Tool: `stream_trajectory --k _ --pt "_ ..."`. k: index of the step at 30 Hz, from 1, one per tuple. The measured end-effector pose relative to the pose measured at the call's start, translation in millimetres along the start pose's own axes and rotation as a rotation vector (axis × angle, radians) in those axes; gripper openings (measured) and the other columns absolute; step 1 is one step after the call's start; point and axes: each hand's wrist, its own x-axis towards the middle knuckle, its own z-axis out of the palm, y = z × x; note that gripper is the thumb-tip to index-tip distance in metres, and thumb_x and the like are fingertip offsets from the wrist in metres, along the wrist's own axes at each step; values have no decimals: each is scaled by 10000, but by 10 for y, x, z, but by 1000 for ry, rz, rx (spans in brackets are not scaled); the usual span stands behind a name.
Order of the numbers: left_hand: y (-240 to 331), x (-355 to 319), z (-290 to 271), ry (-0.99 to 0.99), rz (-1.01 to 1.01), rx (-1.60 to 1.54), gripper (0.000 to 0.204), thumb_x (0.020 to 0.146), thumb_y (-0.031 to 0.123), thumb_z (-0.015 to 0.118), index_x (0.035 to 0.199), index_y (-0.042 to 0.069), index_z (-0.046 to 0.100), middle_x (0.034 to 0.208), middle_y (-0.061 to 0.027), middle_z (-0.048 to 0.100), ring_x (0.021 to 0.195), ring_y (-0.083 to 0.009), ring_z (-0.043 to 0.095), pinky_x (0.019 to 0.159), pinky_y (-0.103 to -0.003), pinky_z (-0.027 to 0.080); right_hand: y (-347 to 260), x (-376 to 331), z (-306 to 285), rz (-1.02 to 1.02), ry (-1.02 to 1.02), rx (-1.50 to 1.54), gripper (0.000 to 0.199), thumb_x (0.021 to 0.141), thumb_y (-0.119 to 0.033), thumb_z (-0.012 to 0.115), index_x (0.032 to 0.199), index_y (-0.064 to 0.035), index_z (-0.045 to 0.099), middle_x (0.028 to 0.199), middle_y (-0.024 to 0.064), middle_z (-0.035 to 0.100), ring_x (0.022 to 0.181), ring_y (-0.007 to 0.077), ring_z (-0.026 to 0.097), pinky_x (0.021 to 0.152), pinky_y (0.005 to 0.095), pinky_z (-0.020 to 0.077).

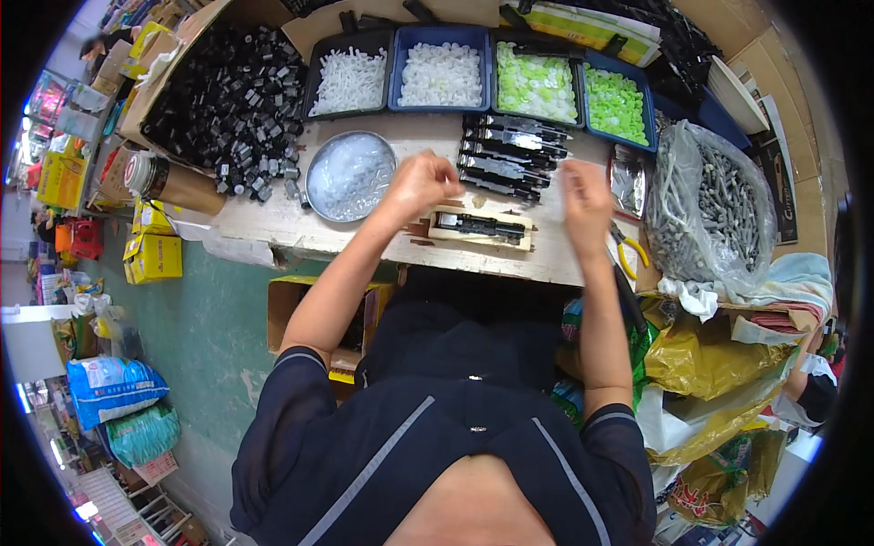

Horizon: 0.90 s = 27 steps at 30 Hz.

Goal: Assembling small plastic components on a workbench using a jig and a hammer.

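My left hand (421,185) hovers with curled fingers above a long black part (481,226) lying in a pale wooden jig (437,233) on the workbench. Whether it pinches a small piece cannot be made out. My right hand (584,198) is raised beside the jig's right end, fingers bent and blurred, with nothing clearly in it. Behind the jig lies a stack of finished black parts (510,155). A round metal bowl (350,176) of clear small pieces sits just left of my left hand.
Along the back stand trays of white pieces (350,80) (441,75) and green pieces (537,84) (617,102). A heap of black parts (228,100) fills the left. A clear bag of grey screws (719,209) and yellow-handled pliers (628,255) lie to the right.
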Motion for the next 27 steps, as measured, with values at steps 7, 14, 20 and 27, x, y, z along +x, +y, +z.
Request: stream_trajectory --k 7,14,20,27 --pt "132 1139 -349 313 90 450 345 709 271 662 988 70 642 892 -160 634 847 -326 600 729 -402 476 812 434 -618 255 -251 -847 205 741 -47 484 921 -17 577 895 221 571 828 396 573 712 460 463" --pt "-47 1590 -61 261 168 586 189 664 220 669 735 47 642 778 -169 624 795 -346 603 680 -446 483 931 391 -557 337 -342 -921 146 721 -31 498 811 -3 609 823 236 614 792 396 607 700 464 490" --pt "-17 1473 -211 337 227 530 136 687 164 647 711 31 638 759 -180 619 773 -354 603 668 -448 481 842 426 -672 228 -331 -845 152 671 -43 513 794 9 585 846 258 597 804 420 582 716 487 463" --pt "25 1557 -212 417 219 374 142 649 178 684 716 53 667 751 -159 629 760 -332 610 683 -416 485 1000 415 -633 380 -426 -968 192 665 -71 556 827 -1 631 890 242 612 849 403 587 757 460 473"
